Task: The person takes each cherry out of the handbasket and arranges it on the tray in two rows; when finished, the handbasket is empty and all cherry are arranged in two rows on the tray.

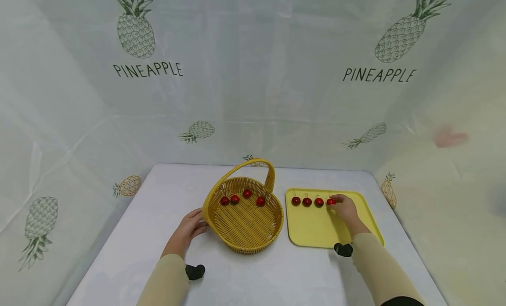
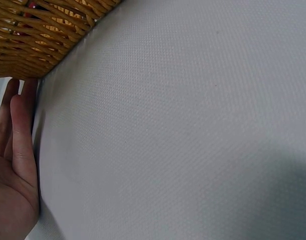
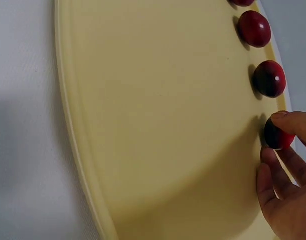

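Note:
My left hand touches the left side of a round woven basket with an arched handle. In the left wrist view its fingers are extended, their tips at the wicker wall. Several red cherries lie in the far half of the basket. Over a yellow tray, my right hand pinches a red cherry between thumb and fingers. That cherry is at the right end of a row along the tray's far side, with three more cherries to its left, stems pointing up.
Basket and tray stand side by side on a white table, a narrow gap between them. A pale curtain printed with pineapples hangs behind the table and along both sides.

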Available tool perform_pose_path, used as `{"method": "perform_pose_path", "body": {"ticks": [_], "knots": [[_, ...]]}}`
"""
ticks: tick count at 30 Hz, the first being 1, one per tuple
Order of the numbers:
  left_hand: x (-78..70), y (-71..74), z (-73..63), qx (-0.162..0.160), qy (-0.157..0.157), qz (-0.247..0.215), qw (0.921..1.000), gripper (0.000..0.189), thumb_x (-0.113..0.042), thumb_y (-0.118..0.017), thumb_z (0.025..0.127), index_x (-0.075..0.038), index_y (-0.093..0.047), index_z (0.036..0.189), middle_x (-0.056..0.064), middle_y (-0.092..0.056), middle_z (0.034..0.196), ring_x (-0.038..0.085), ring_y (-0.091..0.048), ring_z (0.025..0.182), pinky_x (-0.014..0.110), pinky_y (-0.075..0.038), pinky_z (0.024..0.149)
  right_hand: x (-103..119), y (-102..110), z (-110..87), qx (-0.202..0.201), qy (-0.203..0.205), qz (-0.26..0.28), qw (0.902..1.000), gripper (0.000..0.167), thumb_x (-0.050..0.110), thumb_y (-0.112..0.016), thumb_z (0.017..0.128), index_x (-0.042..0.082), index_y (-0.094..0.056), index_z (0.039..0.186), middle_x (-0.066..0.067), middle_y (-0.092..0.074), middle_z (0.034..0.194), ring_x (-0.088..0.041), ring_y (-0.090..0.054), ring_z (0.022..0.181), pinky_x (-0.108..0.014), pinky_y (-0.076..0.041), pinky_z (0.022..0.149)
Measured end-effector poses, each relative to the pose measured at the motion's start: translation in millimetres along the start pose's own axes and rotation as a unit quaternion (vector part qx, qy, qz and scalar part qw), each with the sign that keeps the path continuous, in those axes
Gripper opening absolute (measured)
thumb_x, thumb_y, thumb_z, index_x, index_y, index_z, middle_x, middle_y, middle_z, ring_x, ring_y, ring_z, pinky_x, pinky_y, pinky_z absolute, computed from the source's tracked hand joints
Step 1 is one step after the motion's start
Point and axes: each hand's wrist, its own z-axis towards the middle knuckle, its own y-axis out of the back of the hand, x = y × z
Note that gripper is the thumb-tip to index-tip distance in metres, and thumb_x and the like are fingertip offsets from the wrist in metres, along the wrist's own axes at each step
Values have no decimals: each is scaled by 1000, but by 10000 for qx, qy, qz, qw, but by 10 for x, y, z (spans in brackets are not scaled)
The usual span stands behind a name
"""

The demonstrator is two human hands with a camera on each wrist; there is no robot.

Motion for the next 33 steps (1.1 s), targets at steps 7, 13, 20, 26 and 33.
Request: {"method": "perform_pose_path", "body": {"ticks": [7,13,20,26,33], "knots": [[-11,-18,18,-36,41,-4,10000,59,-36,-69,92,-5,-52,139,3,-68,107,16,-67,89,32,-54,77,-9,-6,22,-20,-46,-92,9999,40,6,-68,90,-9,-55,125,-32,-52,125,-37,-54,98,-35,-50,72],[-12,-23,-2,-78,9,7,10000,57,-34,-68,92,-4,-53,138,4,-69,106,17,-67,88,32,-54,76,-11,-10,30,-9,-158,-87,9998,39,6,-67,91,-9,-54,125,-32,-52,125,-36,-55,96,-34,-50,70],[-17,-24,6,-83,13,17,10000,57,-34,-68,92,-4,-53,138,3,-69,105,16,-67,87,33,-54,76,-12,-18,38,-13,-161,-113,9998,39,8,-68,91,-8,-55,125,-30,-52,125,-36,-55,96,-37,-50,74],[-3,-18,14,-74,17,-9,10000,57,-34,-68,92,-4,-53,138,3,-69,104,16,-67,86,31,-54,75,-12,-42,55,-9,-182,-175,9997,40,9,-68,91,-7,-56,126,-31,-52,125,-39,-53,102,-43,-48,81],[-1,-10,16,-59,21,-3,10000,59,-35,-68,92,-3,-52,139,3,-69,102,16,-67,86,31,-54,74,14,-47,30,15,-228,-186,9996,42,9,-66,92,-7,-54,129,-32,-49,128,-42,-51,108,-47,-46,86]]}}
